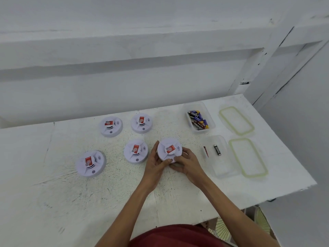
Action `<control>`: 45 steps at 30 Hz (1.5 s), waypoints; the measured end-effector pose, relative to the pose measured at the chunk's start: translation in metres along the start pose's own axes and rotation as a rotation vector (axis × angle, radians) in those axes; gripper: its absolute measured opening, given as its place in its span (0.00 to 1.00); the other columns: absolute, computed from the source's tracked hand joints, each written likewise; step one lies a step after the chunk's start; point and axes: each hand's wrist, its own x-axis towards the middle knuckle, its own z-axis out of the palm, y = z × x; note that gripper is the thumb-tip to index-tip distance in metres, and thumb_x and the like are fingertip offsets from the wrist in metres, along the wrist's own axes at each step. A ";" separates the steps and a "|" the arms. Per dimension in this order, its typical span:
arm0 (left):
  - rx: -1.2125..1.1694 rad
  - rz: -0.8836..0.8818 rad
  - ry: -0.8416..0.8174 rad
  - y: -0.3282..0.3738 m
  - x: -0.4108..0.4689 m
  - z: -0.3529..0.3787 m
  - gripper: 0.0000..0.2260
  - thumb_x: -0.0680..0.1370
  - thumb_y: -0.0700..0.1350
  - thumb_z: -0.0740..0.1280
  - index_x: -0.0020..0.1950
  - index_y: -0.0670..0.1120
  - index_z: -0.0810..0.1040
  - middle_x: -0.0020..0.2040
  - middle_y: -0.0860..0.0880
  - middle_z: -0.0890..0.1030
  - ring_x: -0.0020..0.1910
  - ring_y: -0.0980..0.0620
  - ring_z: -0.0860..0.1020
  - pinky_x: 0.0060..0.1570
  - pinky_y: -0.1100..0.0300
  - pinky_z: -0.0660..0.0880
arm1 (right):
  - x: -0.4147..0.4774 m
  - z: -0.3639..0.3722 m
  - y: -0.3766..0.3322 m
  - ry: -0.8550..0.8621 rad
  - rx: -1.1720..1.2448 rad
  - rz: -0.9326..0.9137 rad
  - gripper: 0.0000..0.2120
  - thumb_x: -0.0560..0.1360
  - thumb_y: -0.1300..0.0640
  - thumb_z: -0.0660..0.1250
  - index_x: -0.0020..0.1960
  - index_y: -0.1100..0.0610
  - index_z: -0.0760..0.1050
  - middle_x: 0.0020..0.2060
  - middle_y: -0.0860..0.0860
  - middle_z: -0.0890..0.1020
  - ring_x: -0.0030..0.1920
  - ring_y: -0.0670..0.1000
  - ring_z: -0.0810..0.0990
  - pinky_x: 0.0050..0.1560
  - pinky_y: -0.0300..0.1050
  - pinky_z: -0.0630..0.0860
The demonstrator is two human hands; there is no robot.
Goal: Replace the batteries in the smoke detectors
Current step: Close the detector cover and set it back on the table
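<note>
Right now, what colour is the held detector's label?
Red label with white mark on the detector, head view.

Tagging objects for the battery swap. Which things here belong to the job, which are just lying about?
Job: smoke detector gripped by left hand and right hand; four more detectors; battery tub; second tub holding a loose battery.
Lying about: two lids; patterned floor below the table.

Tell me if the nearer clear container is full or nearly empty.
Nearly empty: the nearer container holds only two batteries, its floor mostly bare.
</note>
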 end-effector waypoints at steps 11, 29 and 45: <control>0.091 -0.005 0.018 0.001 0.000 0.001 0.38 0.77 0.29 0.71 0.81 0.50 0.62 0.75 0.53 0.73 0.71 0.56 0.76 0.61 0.61 0.78 | 0.000 -0.005 0.003 -0.036 -0.048 -0.009 0.17 0.83 0.52 0.62 0.65 0.63 0.76 0.57 0.60 0.84 0.58 0.60 0.83 0.61 0.59 0.79; 0.260 -0.014 0.054 0.003 0.005 0.004 0.42 0.69 0.42 0.76 0.81 0.49 0.64 0.74 0.51 0.75 0.71 0.54 0.76 0.69 0.51 0.76 | 0.001 -0.005 0.005 -0.030 -0.051 -0.039 0.16 0.83 0.51 0.62 0.65 0.60 0.77 0.57 0.59 0.84 0.58 0.60 0.83 0.59 0.59 0.80; 0.229 0.003 0.057 0.000 0.007 0.005 0.41 0.69 0.41 0.75 0.81 0.49 0.64 0.74 0.51 0.76 0.70 0.55 0.77 0.66 0.56 0.78 | 0.001 -0.005 0.004 -0.031 -0.046 -0.034 0.17 0.82 0.51 0.63 0.65 0.60 0.76 0.57 0.59 0.84 0.58 0.60 0.83 0.61 0.62 0.78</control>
